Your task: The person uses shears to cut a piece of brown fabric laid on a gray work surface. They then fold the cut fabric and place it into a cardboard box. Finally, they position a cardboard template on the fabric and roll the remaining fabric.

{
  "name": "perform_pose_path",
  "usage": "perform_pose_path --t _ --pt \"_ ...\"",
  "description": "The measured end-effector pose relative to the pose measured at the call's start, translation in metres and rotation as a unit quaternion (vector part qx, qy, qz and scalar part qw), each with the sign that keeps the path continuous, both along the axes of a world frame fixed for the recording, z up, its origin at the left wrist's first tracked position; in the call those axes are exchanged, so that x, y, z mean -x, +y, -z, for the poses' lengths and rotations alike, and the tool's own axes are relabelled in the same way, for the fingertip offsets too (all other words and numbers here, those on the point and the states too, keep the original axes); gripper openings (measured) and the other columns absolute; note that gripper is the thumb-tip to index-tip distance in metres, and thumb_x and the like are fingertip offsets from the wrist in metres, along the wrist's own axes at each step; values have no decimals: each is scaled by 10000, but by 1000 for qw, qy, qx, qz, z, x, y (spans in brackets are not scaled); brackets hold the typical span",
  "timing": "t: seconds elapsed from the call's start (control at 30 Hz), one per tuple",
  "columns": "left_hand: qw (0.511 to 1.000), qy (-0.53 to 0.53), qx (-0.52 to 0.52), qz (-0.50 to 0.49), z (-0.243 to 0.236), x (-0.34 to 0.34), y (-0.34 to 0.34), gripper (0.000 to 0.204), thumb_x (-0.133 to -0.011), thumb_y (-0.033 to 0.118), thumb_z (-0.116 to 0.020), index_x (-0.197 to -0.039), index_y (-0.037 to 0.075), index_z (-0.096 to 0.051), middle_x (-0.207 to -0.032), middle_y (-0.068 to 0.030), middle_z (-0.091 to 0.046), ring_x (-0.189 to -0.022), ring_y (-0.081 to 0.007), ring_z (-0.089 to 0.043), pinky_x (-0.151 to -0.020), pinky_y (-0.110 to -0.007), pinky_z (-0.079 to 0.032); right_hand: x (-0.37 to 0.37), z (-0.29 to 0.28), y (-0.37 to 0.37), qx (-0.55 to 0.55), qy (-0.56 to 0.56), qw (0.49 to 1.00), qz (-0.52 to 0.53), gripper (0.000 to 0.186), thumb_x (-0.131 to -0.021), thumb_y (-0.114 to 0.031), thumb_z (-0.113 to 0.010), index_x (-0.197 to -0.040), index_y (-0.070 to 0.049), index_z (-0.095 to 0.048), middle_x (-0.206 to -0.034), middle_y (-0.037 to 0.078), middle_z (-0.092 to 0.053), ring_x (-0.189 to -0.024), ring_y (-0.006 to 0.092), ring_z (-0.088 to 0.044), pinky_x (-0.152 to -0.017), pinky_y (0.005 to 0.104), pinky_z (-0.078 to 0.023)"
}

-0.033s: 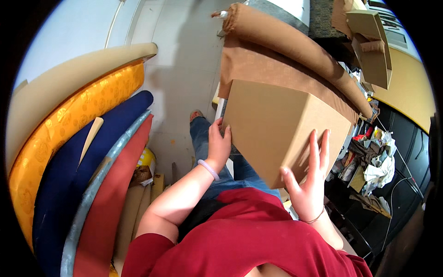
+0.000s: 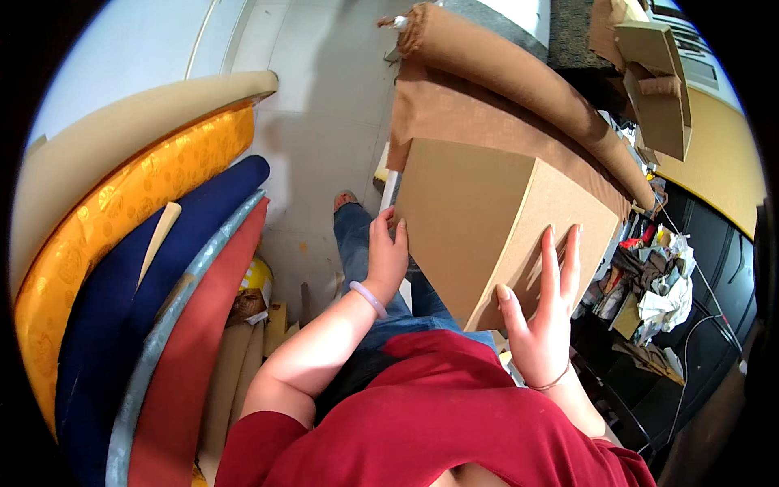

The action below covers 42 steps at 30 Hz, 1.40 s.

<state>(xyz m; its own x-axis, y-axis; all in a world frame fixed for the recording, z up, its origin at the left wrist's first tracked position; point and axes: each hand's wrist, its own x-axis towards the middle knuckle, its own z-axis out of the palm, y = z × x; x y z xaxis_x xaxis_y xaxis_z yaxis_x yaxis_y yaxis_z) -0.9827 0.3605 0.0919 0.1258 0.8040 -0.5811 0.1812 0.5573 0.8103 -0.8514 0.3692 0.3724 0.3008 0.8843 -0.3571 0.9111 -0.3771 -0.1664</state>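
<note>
A tan cardboard piece [image 2: 462, 203], like a box or folded board with a straight ridge down it, sits over brown fabric [image 2: 442, 109] in front of me. My left hand [image 2: 388, 256] grips its left edge, fingers curled round it and thumb along the side. My right hand [image 2: 542, 316] lies on its right panel, fingers stretched out and apart, thumb near the ridge. A thick roll of the same brown fabric [image 2: 519, 73] runs behind the board.
Fabric rolls in beige [image 2: 122, 146], yellow [image 2: 146, 187], navy [image 2: 97, 325] and red [image 2: 178, 341] line my left. A tiled floor [image 2: 300, 57] shows beyond my foot. An open cardboard box [image 2: 657, 114] is at the back right, above a pile of scraps [image 2: 657, 300] on black furniture.
The cardboard has shifted and tilted slightly, its ridge moving left and its right panel showing wider. Both hands have moved only a little with it.
</note>
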Motion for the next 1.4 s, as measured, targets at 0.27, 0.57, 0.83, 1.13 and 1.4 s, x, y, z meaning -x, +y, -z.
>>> perform_pose_path --t 0.27,0.57,0.83,1.13,1.4 --pt "996 -71 31 -50 36 9 -14 383 -1018 186 -551 -1357 18 -490 -1320 -157 -513 -1158 -220 -557 -970 -331 -476 -2 22 -11 -50 -48 996 -60 865 -886 -373 -619 -1551 2 -214 -1610 308 -68 -1492 480 -105 -1199 535 -134" --pt "998 -49 -21 41 53 6 -5 520 -1030 281 -529 -1453 -1 -416 -1396 -182 -488 -1288 -265 -483 -1097 -350 -371 -33 28 -31 -66 -43 994 -71 881 -916 -598 -504 -1533 -10 -278 -1603 312 -104 -1498 469 -94 -1188 586 -84" --pt "968 -225 58 90 -2 -19 18 659 -998 414 -584 -1456 -20 -395 -1484 -165 -443 -1389 -244 -392 -1147 -358 -300 -146 2 -90 -167 142 976 12 772 -825 -98 -559 -1544 -58 -281 -1640 228 -103 -1523 398 -80 -1221 494 -88" --pt "967 -203 145 49 -21 -84 -20 578 -1009 424 -559 -1415 24 -465 -1409 -92 -539 -1297 -220 -501 -1090 -395 -401 -305 38 -180 -219 304 909 181 467 -1017 -147 -470 -1458 -10 -402 -1554 154 -375 -1471 261 -294 -1210 369 -214" --pt "989 -105 88 46 -82 -152 -47 669 -999 497 -539 -1442 8 -430 -1422 -104 -521 -1287 -226 -507 -1078 -372 -399 -400 86 -219 -168 437 860 203 851 -929 -411 -647 -1522 45 -240 -1562 282 -284 -1474 343 -274 -1206 389 -234"
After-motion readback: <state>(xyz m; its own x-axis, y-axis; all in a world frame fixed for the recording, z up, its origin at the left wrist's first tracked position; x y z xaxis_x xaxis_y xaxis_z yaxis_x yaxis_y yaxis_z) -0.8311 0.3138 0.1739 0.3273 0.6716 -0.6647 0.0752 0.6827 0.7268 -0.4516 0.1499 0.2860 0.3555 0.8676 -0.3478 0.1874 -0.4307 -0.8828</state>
